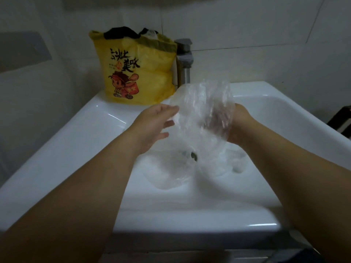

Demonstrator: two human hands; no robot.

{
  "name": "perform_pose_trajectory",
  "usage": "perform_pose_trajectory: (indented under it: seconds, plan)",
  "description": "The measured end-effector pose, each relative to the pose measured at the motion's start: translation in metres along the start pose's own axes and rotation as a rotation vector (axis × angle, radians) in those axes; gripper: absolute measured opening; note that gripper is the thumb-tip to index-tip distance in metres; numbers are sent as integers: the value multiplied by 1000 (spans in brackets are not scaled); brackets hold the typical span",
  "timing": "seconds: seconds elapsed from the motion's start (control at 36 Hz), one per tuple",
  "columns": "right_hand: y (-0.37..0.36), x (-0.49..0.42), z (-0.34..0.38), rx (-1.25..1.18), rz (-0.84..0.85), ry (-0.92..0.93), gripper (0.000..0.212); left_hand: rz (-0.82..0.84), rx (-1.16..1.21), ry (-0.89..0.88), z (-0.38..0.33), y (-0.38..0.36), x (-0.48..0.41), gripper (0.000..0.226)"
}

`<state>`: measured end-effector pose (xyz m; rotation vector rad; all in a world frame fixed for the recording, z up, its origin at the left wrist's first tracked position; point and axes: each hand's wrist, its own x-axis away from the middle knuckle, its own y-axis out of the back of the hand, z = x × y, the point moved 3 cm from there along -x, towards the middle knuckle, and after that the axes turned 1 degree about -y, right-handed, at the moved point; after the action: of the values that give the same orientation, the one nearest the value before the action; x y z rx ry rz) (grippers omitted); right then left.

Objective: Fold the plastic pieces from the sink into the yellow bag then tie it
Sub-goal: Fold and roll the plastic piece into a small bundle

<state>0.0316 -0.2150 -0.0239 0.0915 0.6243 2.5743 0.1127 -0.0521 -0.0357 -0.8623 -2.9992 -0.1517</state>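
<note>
Plastic piece [204, 112] between left hand [154, 126] and right hand [240, 124].

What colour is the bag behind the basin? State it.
The bag is yellow, with black lettering and a red cartoon figure; head view.

fingers of the right hand [239, 124] show only dimly through the clear plastic piece [204, 109]; crumpled plastic half hides the drain [194, 155].

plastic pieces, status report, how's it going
Copy: right hand holds a clear plastic piece over the sink; left hand touches its edge, fingers straight. More plastic pieces lie below; yellow bag untied behind, nothing between.
</note>
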Motion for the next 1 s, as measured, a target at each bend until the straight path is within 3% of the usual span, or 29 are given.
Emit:
perform_pose_trajectory:
  seconds: [0.06,0.11,0.17,0.22,0.33,0.44,0.53,0.58,0.61,0.67,0.75,0.83,0.94,1.0]
  plan:
    - [-7,3,3,-417,140,-56,17,91,129,82,2,-4,1,48]
    - [-12,11,9,-666,252,-43,21,123,121,56,2,-10,4,33]
    - [-19,12,10,-558,294,-24,16,46,167,8,0,-10,3,6]
    - [-18,8,6,-521,197,-73,22,-41,368,-12,-4,-3,0,9]
    - [-7,-4,-11,-437,-70,-165,12,-66,641,-32,-8,14,-5,14]
    - [-3,-8,-10,-487,-125,-152,17,-12,610,-29,-7,11,-3,18]
    - [-1,1,7,-844,11,-96,3,-19,445,-91,-6,11,-4,29]
    - [3,9,15,-1113,144,-154,20,-19,333,-132,-5,10,-4,38]
    - [5,11,16,-1123,193,-171,29,-24,294,-148,-5,8,-3,41]
    - [2,13,16,-877,308,-158,42,-38,235,-166,-6,6,-2,42]
    - [-12,20,14,-454,480,-81,43,-51,160,-184,-6,5,-1,45]
    - [-26,24,8,-261,616,-121,55,-90,147,-199,-6,5,0,40]
    - [-26,22,11,-142,541,-75,36,-111,239,-204,-7,4,0,40]
    - [-26,19,10,-125,494,-63,46,-107,254,-209,-8,3,0,40]
